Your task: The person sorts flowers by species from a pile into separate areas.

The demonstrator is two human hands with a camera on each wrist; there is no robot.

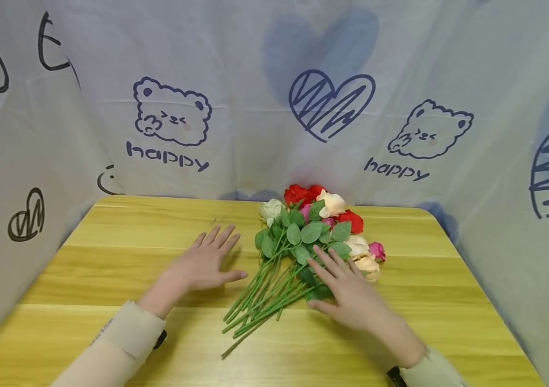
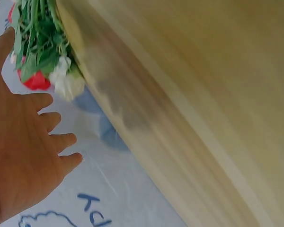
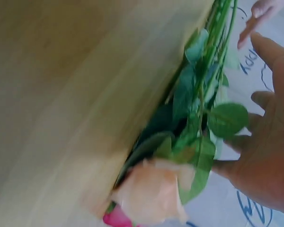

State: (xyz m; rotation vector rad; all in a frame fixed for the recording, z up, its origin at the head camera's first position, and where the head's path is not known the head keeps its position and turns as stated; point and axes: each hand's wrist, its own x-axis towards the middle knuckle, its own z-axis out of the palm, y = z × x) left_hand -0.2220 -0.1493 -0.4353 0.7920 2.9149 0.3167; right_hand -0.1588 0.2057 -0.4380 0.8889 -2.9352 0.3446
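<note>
Bunch of red, pink and pale flowers point(image 1: 310, 233) lying on desk point(image 1: 124, 247), blossoms point(image 1: 332, 205) reaching far edge. Left hand point(image 1: 206, 266) spread, gripping nothing, just left of stems point(image 1: 276, 312). Right hand point(image 1: 349, 295) spread, gripping nothing, by right-side leaves point(image 1: 340, 250). Bare wood either side.

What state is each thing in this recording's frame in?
Left hand: open, fingers spread, holding nothing.
Right hand: open, fingers spread over the pile's edge; contact unclear.
Flowers: lying in a loose pile, blooms open.
Stems: unwrapped, loosely bunched.
Cloth: hanging, slightly creased.
</note>
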